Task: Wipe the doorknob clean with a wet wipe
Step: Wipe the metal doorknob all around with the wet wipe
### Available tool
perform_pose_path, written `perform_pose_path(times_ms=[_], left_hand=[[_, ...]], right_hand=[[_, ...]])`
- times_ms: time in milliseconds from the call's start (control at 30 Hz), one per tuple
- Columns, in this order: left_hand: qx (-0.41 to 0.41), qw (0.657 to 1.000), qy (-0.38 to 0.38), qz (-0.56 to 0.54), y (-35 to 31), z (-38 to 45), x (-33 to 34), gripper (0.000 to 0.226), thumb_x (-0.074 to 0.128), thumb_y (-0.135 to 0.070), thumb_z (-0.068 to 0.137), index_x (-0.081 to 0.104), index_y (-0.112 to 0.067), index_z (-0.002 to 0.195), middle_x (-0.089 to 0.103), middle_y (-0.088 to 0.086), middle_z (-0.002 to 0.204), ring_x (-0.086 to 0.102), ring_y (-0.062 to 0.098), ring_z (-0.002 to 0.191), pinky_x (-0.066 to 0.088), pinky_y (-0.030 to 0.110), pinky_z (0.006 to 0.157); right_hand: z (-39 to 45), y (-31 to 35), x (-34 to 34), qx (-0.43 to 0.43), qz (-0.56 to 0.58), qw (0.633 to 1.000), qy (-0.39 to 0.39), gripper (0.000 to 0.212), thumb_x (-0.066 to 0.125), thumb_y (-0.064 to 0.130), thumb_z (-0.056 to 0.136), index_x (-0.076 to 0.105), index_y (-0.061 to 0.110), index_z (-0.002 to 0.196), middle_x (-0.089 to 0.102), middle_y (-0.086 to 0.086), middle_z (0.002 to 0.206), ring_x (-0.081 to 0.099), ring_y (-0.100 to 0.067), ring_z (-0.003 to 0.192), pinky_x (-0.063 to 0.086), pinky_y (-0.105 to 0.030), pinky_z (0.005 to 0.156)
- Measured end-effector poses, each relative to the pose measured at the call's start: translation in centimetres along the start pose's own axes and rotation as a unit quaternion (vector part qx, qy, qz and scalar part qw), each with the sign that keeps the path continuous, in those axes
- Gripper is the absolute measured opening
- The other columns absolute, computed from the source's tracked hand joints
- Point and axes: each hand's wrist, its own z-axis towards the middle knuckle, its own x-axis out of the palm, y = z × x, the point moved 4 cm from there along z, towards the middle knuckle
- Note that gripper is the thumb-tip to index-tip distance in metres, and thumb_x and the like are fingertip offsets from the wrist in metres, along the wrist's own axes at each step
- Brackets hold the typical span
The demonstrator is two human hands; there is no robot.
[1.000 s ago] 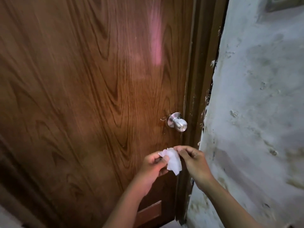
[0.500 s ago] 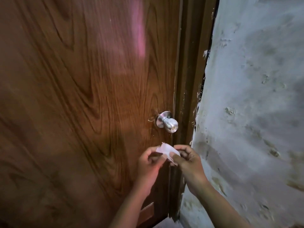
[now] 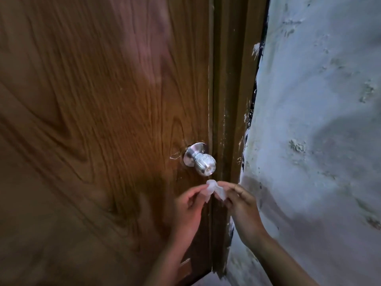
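Observation:
A round silver doorknob (image 3: 203, 162) sticks out of a brown wooden door (image 3: 103, 120) near its right edge. Just below the knob, a small crumpled white wet wipe (image 3: 213, 189) is held between both hands. My left hand (image 3: 188, 205) pinches its left end with curled fingers. My right hand (image 3: 242, 205) pinches its right end. The wipe is a short gap under the knob and does not touch it.
A brown door frame (image 3: 231, 100) runs down beside the door's edge. To the right stands a rough, stained whitish wall (image 3: 319, 120) with peeling patches. A strip of pale floor (image 3: 208, 280) shows at the bottom.
Both hands have brought the wipe up closer under the knob and bunched it smaller. The view has moved nearer to the door, and the knob appears larger.

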Motion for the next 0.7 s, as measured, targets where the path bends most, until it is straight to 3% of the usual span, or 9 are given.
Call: perform_pose_path(times_ms=[100,267,433,533,633,700], left_hand=[[-0.041,0.999,-0.006,-0.026,1.0,0.1,0.9,0.019,0.063,-0.021,0.084,0.068,-0.038,0.078,0.068,-0.032,0.079,0.063,-0.009,0.081,0.045,0.002,0.065],[-0.040,0.998,-0.032,-0.047,1.6,1.3,1.7,0.033,0.066,-0.007,0.080,0.071,-0.038,0.069,0.072,-0.022,0.079,0.066,-0.001,0.080,0.048,0.008,0.069],[0.003,1.000,0.011,0.022,1.3,2.2,1.8,0.034,0.064,-0.006,0.082,0.070,-0.039,0.077,0.072,-0.021,0.081,0.065,-0.003,0.085,0.047,0.008,0.076],[0.027,0.996,0.031,0.083,1.0,2.3,1.1,0.038,0.060,-0.005,0.084,0.068,-0.042,0.078,0.069,-0.030,0.082,0.063,-0.008,0.086,0.044,0.005,0.077],[0.150,0.967,-0.019,0.207,-0.4,2.5,-0.8,0.034,0.058,-0.010,0.085,0.063,-0.043,0.089,0.067,-0.027,0.086,0.060,-0.010,0.086,0.046,0.004,0.074],[0.304,0.886,-0.051,0.347,-1.8,2.9,-1.7,0.022,0.055,-0.015,0.085,0.066,-0.027,0.099,0.067,-0.013,0.094,0.060,-0.001,0.086,0.049,0.016,0.073]], right_hand=[[0.4,-0.6,-0.3,0.016,-0.007,0.999,-0.035,0.021,0.057,0.010,0.086,0.063,0.029,0.091,0.067,-0.003,0.095,0.065,-0.016,0.091,0.052,-0.025,0.078],[0.9,-1.2,0.0,0.024,-0.011,0.996,-0.085,0.019,0.060,0.010,0.084,0.068,0.027,0.084,0.071,-0.002,0.091,0.065,-0.014,0.088,0.051,-0.027,0.078],[1.1,-2.1,0.5,0.051,0.022,0.993,-0.104,0.012,0.061,0.016,0.084,0.068,0.022,0.091,0.071,-0.005,0.096,0.065,-0.018,0.093,0.052,-0.035,0.086],[1.6,-1.8,0.1,0.029,0.013,0.990,-0.136,0.016,0.062,0.010,0.083,0.068,0.025,0.083,0.071,-0.002,0.087,0.065,-0.015,0.085,0.052,-0.026,0.075],[2.0,-1.3,0.2,-0.018,-0.019,0.988,-0.155,0.014,0.064,0.013,0.082,0.069,0.026,0.084,0.070,0.006,0.084,0.065,-0.005,0.080,0.051,-0.012,0.065],[2.1,-0.9,0.6,-0.067,-0.056,0.984,-0.153,0.020,0.064,0.013,0.082,0.067,0.033,0.079,0.068,0.009,0.085,0.063,0.001,0.078,0.048,-0.006,0.063]])
